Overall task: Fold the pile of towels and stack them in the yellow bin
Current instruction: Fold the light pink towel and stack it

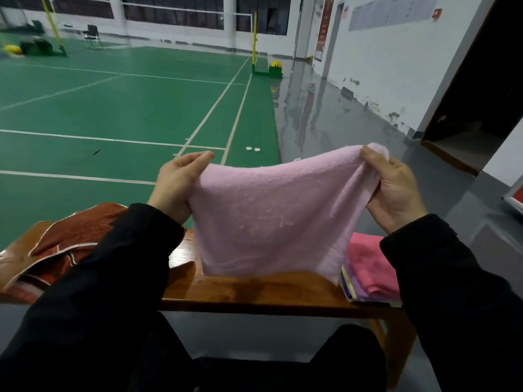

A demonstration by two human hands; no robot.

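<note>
Off to the left of my left hand (177,183), partly under that sleeve, a rust-red towel (76,236) lies rumpled on the table (254,292) — unfolded, I'd say, so part of the pile yet to do. My left hand pinches one top corner of the pink towel (271,219), thumb on the near side and fingers curled behind the cloth. The towel hangs between my hands, its top edge sagging a little in the middle and its lower edge just above the table. My right hand (396,190) grips the other top corner, where the cloth is bunched and gathered in the fingers rather than flat. Below and just inside my right hand, a small stack of folded towels (370,273) sits at the table's right end — a deeper pink one on top, paler ones under it.

I cannot see the yellow bin from here, so I cannot say where it stands.

I judge the step in hand to be spreading this towel out ready for its first fold. The right corner looks crumpled, so the next move calls for working that corner flat in my fingers and pulling the top edge taut. Then I would bring the two corners together, or lower the cloth to the table to fold it square. The risk is a skewed fold if the bunching stays.
</note>
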